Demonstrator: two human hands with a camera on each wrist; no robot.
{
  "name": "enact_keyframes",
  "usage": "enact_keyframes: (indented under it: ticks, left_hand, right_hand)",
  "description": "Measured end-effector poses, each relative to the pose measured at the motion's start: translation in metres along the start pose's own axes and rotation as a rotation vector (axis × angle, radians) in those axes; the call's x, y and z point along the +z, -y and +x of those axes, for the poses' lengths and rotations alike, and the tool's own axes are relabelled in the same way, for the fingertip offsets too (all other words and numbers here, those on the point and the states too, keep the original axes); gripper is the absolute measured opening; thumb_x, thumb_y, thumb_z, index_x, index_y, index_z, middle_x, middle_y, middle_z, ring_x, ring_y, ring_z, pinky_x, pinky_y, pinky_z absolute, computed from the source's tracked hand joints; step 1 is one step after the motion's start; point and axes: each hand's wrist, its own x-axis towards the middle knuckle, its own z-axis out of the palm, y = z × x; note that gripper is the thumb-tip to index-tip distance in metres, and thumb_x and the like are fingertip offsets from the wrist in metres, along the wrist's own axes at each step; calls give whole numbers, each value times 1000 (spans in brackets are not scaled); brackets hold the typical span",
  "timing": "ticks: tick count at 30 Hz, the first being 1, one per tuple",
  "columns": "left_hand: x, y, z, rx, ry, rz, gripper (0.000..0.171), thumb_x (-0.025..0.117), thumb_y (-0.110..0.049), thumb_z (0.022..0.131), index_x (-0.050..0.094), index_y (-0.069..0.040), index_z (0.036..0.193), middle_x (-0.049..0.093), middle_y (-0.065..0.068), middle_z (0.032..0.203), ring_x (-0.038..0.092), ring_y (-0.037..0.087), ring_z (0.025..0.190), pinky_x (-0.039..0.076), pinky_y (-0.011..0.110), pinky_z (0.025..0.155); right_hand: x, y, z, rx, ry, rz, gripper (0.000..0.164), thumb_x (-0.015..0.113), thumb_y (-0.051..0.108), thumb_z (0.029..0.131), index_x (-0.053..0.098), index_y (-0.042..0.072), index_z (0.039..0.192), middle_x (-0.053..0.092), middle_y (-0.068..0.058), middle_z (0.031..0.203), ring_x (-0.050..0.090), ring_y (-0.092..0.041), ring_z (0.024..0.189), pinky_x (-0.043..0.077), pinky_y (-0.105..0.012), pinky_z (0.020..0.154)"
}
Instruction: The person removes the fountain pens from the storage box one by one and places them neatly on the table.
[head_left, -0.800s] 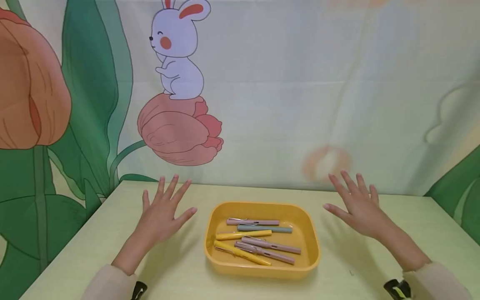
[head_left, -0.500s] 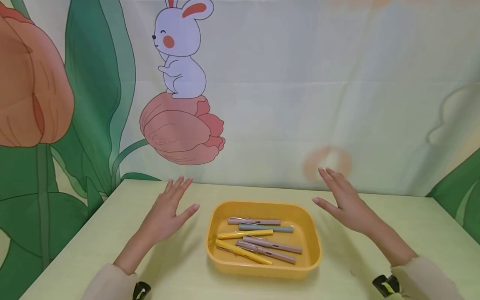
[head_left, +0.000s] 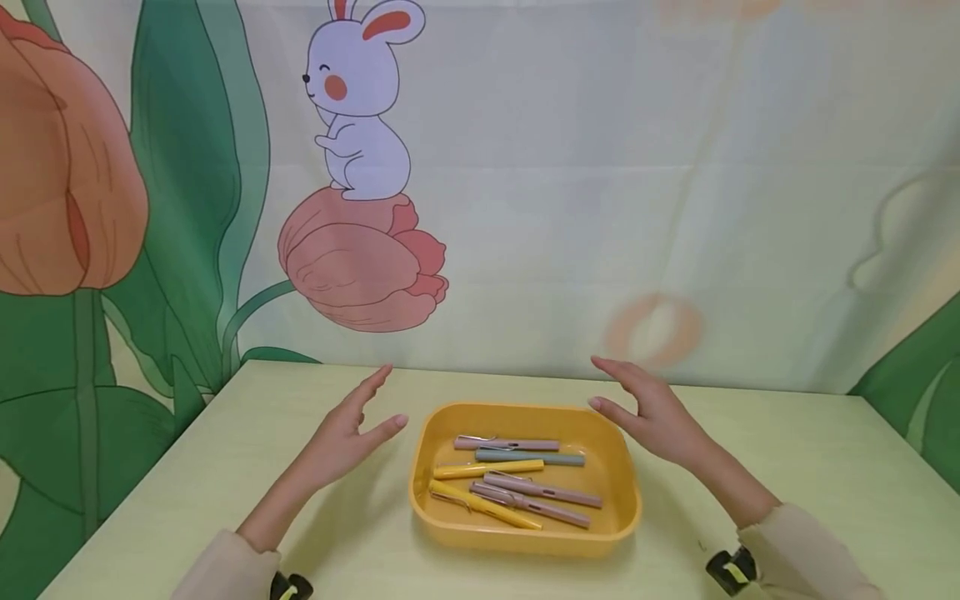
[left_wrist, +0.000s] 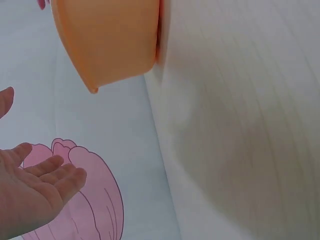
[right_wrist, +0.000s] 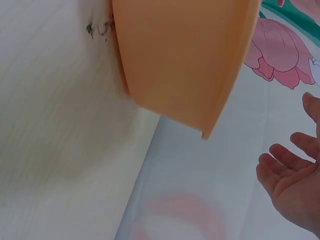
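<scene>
A yellow plastic tray (head_left: 525, 542) stands on the table between my two hands. Inside it lie several clip pens: a pink pen (head_left: 517, 445) at the back, a blue-grey pen (head_left: 555, 459), a yellow pen (head_left: 487, 470), two more pinkish pens (head_left: 558, 492) and a second yellow pen (head_left: 502, 512) at the front. Left of the tray hovers my left hand (head_left: 337, 446), fingers extended and thumb apart, holding nothing. My right hand (head_left: 667, 425) is raised beside the tray's back right corner, palm turned inward and likewise bare. Both wrist views show the tray's outer wall (left_wrist: 112, 40) apart from the fingers.
The pale table (head_left: 795, 467) extends to both sides of the tray, and its back edge meets a hanging cloth (head_left: 540, 208) printed with a rabbit and tulips. Small dark marks (right_wrist: 100, 29) show on the tabletop near the tray in the right wrist view.
Both hands have come inward toward the tray, the right one farther, and turned so that their spread fingers now line up. The tray and pens have stayed in place.
</scene>
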Motion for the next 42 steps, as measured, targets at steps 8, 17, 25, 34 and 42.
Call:
enact_keyframes:
  ticks: [8, 17, 25, 34, 42]
  left_hand:
    - [5, 3, 1, -74, 91, -178, 64, 61, -31, 86, 32, -13, 140, 30, 16, 144, 27, 37, 131, 33, 52, 100]
    - [15, 6, 3, -155, 182, -270, 62, 66, -29, 83, 39, -12, 136, 37, 15, 140, 35, 35, 128, 37, 47, 99]
    - [19, 8, 3, -187, 255, -336, 61, 67, -19, 82, 40, -7, 135, 39, 19, 137, 34, 40, 127, 34, 50, 100]
    - [22, 13, 3, -202, 343, -415, 61, 67, -13, 82, 38, 0, 134, 37, 20, 138, 34, 42, 126, 36, 47, 100]
    - [27, 12, 6, -219, 399, -483, 52, 62, -3, 83, 42, 5, 130, 36, 22, 137, 38, 39, 123, 44, 38, 94]
  right_hand:
    - [20, 4, 6, 1, 64, 109, 44, 62, 14, 86, 51, -5, 124, 55, -20, 122, 51, -33, 112, 43, -50, 91]
    - [38, 7, 9, 69, 149, 224, 38, 62, 13, 85, 56, -7, 118, 59, -20, 116, 56, -34, 102, 46, -45, 88]
    - [53, 4, 12, 101, 253, 231, 35, 60, 13, 88, 57, -8, 115, 60, -21, 111, 58, -31, 99, 49, -43, 85]
    - [70, 1, 19, 69, 347, 142, 27, 59, 6, 87, 61, -7, 111, 64, -17, 106, 61, -26, 94, 50, -38, 83]
    - [79, -1, 20, 18, 377, 21, 23, 56, 1, 86, 63, -8, 106, 66, -16, 101, 63, -25, 91, 52, -36, 79]
